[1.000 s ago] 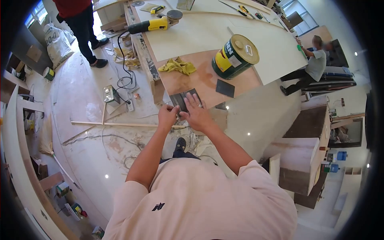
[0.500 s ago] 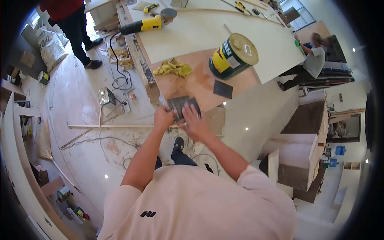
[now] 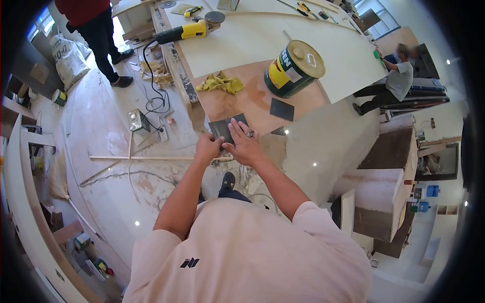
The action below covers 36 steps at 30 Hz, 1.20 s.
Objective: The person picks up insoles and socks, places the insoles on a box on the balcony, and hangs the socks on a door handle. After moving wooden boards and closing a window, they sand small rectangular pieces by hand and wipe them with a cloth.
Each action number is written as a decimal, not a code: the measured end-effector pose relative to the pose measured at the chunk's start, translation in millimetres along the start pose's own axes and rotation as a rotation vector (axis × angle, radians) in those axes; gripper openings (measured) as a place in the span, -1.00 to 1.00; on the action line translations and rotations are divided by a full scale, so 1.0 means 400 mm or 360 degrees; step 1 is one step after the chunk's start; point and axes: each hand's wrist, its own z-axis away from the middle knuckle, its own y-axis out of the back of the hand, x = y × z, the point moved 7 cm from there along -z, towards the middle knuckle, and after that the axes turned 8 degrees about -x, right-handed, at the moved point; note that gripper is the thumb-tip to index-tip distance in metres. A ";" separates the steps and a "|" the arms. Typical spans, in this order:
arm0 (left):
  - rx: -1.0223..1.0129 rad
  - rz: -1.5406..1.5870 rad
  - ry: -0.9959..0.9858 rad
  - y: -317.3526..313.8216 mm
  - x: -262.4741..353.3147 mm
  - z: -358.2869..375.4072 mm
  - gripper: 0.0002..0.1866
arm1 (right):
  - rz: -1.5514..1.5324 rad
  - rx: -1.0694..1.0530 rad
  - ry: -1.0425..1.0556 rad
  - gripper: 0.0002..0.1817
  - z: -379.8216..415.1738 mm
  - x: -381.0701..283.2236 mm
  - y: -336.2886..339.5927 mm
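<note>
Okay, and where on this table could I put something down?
The white board is bare between the grinder and the green can, and again right of the can. Near me it's crowded: left hand and right hand on the dark sheet, with the dark square close by. Tools crowd the far end.

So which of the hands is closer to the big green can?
The right hand. It lies flat on the dark square, left of the can and nearer us. The left hand, at the square's edge, is farther left.
</note>
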 end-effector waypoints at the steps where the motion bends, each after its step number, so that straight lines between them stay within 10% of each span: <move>1: -0.0037 0.0017 -0.0004 -0.006 0.001 -0.005 -0.79 | 0.0045 -0.0022 -0.0014 -0.17 0.006 -0.001 0.003; 36: 0.0057 -0.0076 -0.0014 -0.005 -0.018 -0.022 -0.80 | 0.0233 -0.0136 -0.0118 -0.22 0.067 0.004 -0.008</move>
